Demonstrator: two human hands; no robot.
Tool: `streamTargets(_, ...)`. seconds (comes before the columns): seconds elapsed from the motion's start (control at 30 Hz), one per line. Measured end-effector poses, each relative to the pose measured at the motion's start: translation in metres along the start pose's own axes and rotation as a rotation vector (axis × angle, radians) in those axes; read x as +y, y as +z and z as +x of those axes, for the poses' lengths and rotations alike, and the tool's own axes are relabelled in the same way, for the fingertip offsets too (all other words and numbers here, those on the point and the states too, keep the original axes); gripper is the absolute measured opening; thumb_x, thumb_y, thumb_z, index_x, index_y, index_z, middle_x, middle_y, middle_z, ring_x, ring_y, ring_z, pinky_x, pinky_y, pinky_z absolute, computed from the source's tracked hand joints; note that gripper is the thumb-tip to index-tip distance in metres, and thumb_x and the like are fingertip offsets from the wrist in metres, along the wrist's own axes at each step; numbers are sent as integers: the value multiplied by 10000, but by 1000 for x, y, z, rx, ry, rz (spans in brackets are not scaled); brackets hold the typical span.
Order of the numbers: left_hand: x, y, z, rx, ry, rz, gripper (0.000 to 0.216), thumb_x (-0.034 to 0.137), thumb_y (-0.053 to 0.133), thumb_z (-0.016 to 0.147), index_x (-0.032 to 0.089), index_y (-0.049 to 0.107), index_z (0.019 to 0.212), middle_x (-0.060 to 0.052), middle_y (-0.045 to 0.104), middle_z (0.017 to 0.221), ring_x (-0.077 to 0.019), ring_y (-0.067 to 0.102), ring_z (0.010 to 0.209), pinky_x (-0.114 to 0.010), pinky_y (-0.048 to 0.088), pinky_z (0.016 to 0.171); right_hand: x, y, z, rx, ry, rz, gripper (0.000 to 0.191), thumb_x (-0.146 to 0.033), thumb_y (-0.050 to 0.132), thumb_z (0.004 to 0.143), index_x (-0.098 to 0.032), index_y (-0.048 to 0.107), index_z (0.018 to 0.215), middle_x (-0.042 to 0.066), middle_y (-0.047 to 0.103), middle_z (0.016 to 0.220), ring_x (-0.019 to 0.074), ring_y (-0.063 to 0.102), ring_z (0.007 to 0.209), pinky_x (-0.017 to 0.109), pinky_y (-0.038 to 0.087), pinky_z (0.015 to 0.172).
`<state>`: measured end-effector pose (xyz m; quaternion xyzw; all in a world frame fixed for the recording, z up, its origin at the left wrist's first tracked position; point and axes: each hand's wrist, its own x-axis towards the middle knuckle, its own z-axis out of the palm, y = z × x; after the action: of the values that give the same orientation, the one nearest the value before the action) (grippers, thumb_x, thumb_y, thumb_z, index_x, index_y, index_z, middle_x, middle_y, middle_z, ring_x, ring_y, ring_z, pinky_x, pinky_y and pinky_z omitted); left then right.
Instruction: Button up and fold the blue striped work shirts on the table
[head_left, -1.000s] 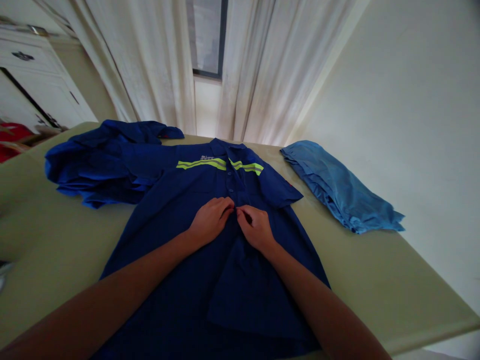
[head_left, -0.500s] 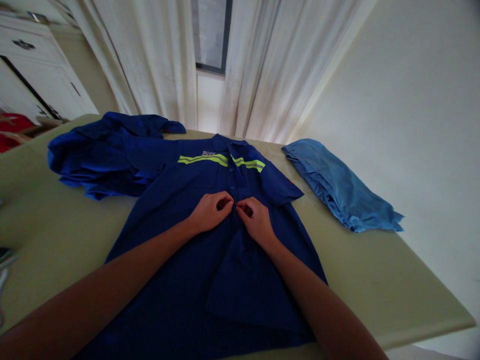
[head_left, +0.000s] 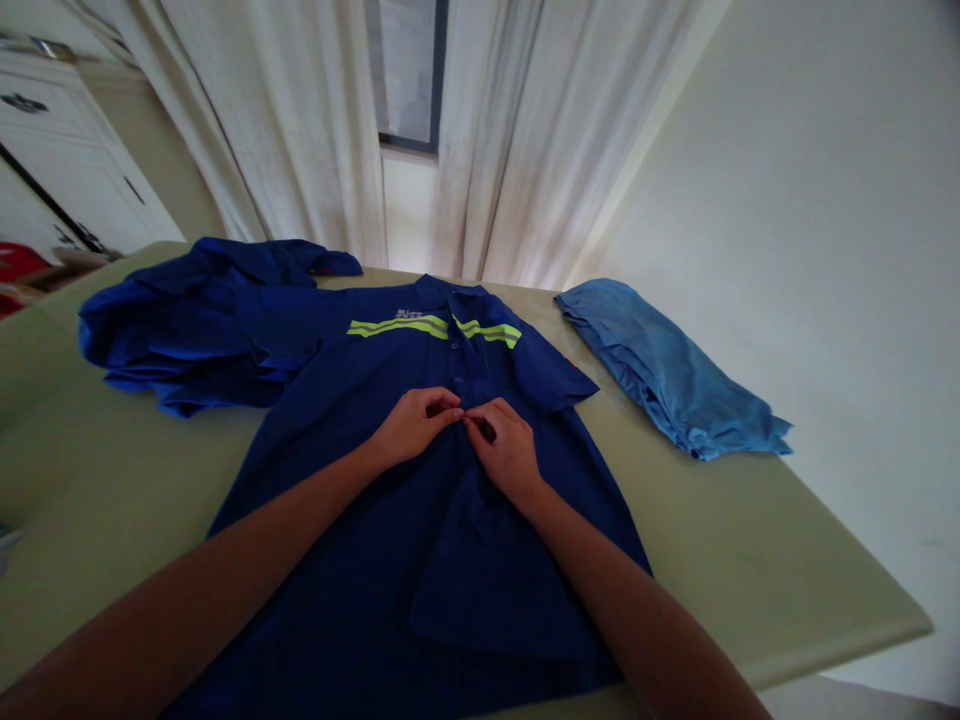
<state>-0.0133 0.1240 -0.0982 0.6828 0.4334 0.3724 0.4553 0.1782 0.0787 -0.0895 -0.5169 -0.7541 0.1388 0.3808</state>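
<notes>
A dark blue work shirt (head_left: 360,520) with yellow-green reflective stripes across the chest lies flat, front up, on the pale green table (head_left: 750,560). My left hand (head_left: 411,425) and my right hand (head_left: 506,450) meet at the shirt's front placket, just below the collar buttons. Both hands pinch the placket fabric with curled fingers, fingertips almost touching. The lower front flap of the shirt is folded open below my right hand.
A heap of dark blue garments (head_left: 187,320) lies at the table's back left. A folded light blue garment (head_left: 667,370) lies at the right. White curtains (head_left: 300,130) and a window stand behind; a white cabinet (head_left: 60,160) is at far left.
My hands stay at the placket, fingers shifting slightly closer together. The view has drifted a little; the garments have not moved.
</notes>
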Motion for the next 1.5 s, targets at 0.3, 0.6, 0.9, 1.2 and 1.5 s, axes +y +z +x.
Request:
streamTargets(0.3, 7, -4, 1, -40, -49, -156, 306, 409, 770, 770, 180, 710, 963, -42, 759, 920, -200, 702, 869, -347, 540, 853, -2, -1, -1, 22, -40, -10, 115, -229, 626, 958, -245, 740, 961, 15, 687, 906, 131, 598, 666, 266, 456, 633)
streamTargets(0.6, 8, -9, 3, -46, -112, -233, 381, 415, 848, 683, 168, 696, 930, -24, 718, 855, -177, 666, 821, -338, 512, 839, -3, -3, 1, -11, 19, 77, 106, -317, 686, 922, -229, 713, 975, 10, 708, 906, 127, 594, 631, 267, 476, 633)
streamTargets(0.9, 12, -4, 2, -6, -92, -154, 314, 414, 777, 743, 176, 679, 924, -31, 718, 854, -167, 657, 785, -310, 506, 754, -3, 1, 0, -25, 85, 70, 116, -308, 686, 896, -225, 691, 977, 14, 718, 906, 132, 598, 636, 279, 474, 640)
streamTargets(1.2, 6, -2, 4, 4, -71, -103, 322, 386, 765, 747, 169, 660, 960, -44, 724, 906, -174, 667, 816, -313, 502, 769, -1, 3, 1, -64, 144, 112, 118, -263, 700, 851, -215, 667, 954, -4, 687, 844, 127, 587, 636, 258, 453, 617)
streamTargets(1.5, 13, -1, 1, 11, -35, 38, 290, 382, 753, 761, 182, 669, 953, -39, 724, 904, -164, 627, 746, -303, 472, 694, 2, 4, 3, -79, 184, 143, 114, -256, 713, 817, -217, 664, 912, -24, 663, 774, 121, 570, 609, 247, 438, 598)
